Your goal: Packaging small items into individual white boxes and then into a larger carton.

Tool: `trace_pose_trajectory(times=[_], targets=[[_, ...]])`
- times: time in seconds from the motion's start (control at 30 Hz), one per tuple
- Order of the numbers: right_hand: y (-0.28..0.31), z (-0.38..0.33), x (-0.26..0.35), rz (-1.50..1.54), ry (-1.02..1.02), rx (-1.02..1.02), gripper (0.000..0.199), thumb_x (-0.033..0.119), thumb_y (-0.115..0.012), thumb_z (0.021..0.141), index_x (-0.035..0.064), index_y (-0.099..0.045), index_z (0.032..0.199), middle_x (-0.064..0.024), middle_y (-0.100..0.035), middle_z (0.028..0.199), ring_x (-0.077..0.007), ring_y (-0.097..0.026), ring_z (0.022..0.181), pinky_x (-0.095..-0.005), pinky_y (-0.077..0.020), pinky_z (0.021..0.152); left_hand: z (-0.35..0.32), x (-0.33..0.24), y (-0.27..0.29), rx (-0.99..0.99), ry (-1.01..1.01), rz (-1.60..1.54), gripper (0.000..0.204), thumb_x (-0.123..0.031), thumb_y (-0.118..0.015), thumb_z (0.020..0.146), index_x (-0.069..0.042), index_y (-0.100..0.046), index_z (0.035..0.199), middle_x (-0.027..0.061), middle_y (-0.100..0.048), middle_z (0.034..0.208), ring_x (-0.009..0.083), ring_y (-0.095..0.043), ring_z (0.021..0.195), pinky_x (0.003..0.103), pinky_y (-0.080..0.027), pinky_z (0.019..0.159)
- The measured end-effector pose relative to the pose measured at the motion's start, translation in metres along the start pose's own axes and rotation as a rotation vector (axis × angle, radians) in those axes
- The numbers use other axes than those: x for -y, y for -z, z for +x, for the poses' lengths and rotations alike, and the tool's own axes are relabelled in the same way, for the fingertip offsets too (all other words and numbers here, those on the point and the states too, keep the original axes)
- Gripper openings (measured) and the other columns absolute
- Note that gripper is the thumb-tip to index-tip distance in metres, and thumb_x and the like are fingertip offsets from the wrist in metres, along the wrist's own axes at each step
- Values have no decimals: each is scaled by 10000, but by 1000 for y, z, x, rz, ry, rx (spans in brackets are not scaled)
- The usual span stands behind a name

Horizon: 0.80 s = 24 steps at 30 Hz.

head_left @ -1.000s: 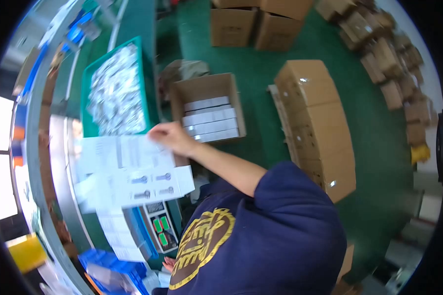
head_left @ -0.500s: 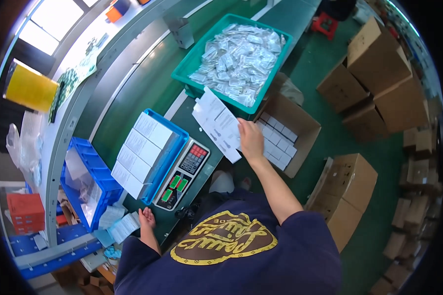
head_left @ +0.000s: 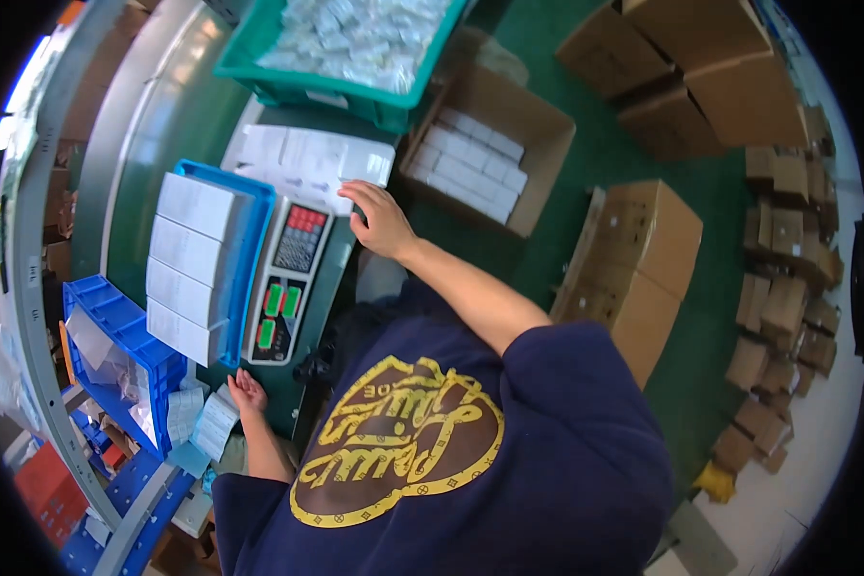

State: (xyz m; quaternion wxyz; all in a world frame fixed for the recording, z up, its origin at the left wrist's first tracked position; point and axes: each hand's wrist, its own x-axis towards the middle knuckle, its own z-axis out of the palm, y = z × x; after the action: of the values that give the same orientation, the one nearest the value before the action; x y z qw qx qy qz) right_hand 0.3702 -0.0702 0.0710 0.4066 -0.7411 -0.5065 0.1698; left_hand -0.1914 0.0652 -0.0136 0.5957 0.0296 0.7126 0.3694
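Far left, we see a blue plastic bin (head_left: 115, 336) of clear bags low on the green counter (head_left: 173, 125). Beside it our left hand (head_left: 247, 392) lies flat on the counter edge, grip released, fingers spread just next to small white paper slips (head_left: 211, 422). Moving along, a blue tray (head_left: 245, 230) carries a row of white rectangular boxes (head_left: 187, 264) on the grey weighing scale with red and green keys (head_left: 283, 288). Next, our right hand (head_left: 379, 221) presses down, grip loose and holding nothing, its fingertips on the white printed sheets (head_left: 307, 163) lying above the scale (just below the green crate of small packets (head_left: 355, 53)). Further right, an open brown cardboard carton (head_left: 538, 144) holds more white boxes; closed brown cartons (head_left: 643, 259) stand on the green floor.
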Motion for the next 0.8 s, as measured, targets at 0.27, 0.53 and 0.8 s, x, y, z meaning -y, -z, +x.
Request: trace_pose_trajectory(times=[0.27, 0.53, 0.8], targets=[[38, -147, -39, 391, -651, 520, 211, 143, -584, 893, 49, -675, 1059, -49, -665, 837, -138, -629, 695, -307, -521, 641, -3, -8, 5, 131, 79, -47, 353, -437, -619, 920, -121, -662, 1072, -22, -723, 842, 92, -697, 786, 225, -571, 590], [81, -245, -159, 554, -1490, -169, 195, 167, -568, 934, 121, -659, 1100, 9, -563, 724, -96, -565, 627, -270, -493, 547, -3, -2, 9, 188, 109, -74, 364, -468, -653, 885, -119, -664, 989, -46, -715, 796, 93, -691, 726, 217, -568, 576], [60, -269, -158, 387, -1541, -178, 237, 170, -572, 933, 100, -609, 1157, -35, -613, 830, -132, -600, 678, -289, -522, 606, -13, -3, -1, 186, 133, -108, 332, -453, -651, 889, -127, -672, 947, -20, -713, 739, 91, -692, 679, 214, -566, 565]])
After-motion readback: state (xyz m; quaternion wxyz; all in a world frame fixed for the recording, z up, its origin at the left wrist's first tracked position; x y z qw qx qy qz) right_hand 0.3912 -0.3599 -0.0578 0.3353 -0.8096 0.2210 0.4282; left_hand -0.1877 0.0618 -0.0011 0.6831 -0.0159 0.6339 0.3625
